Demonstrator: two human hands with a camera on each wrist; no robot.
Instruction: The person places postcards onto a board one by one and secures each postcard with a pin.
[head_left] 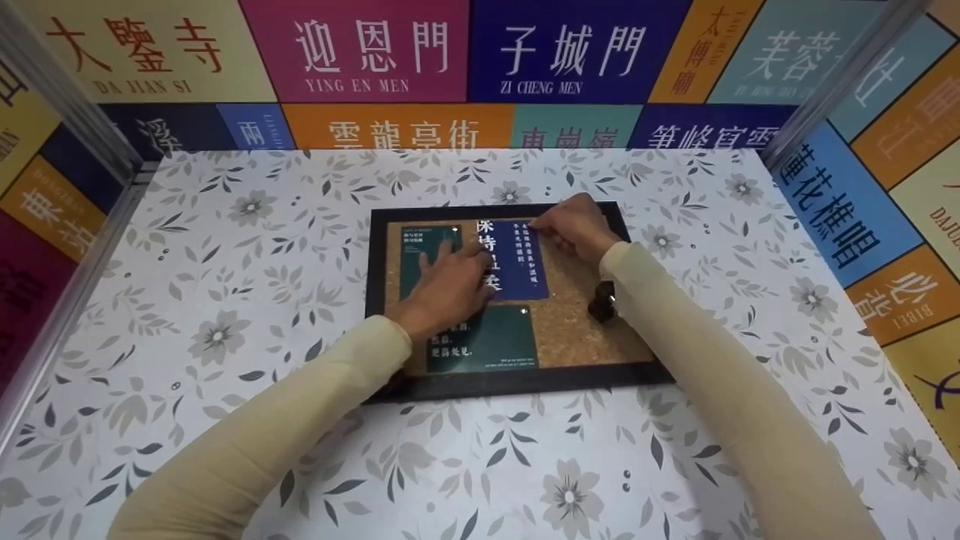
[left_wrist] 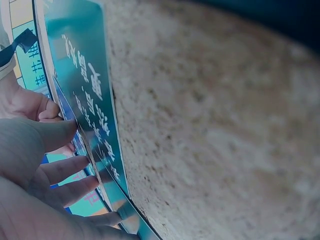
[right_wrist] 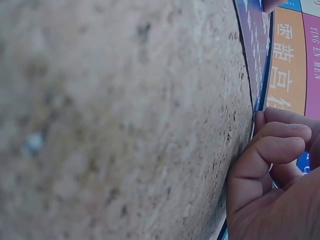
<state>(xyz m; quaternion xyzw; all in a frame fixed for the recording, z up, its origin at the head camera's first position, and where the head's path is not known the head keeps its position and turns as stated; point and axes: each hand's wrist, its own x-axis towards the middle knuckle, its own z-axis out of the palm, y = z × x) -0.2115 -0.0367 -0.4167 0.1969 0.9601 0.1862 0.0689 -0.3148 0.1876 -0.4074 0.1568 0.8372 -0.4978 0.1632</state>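
A blue card (head_left: 514, 274) with white characters lies on a cork board (head_left: 577, 330) in a black frame. My left hand (head_left: 448, 289) rests over the card's left side with fingers spread, and its fingertips reach a green card (head_left: 411, 270). At the blue card's upper right corner my right hand (head_left: 576, 225) pinches a tiny pin (right_wrist: 259, 113) between thumb and forefinger. The other fingers of that hand are curled against the cork. Below, a second green card (head_left: 484, 349) is partly covered by the left hand.
Small pale pin heads show at the top right corners of both green cards. The black frame (head_left: 517, 386) sits on a floral table cover (head_left: 300, 450). Colourful lettered panels (head_left: 360, 52) stand behind the table. A black device (head_left: 602, 301) is by the right wrist.
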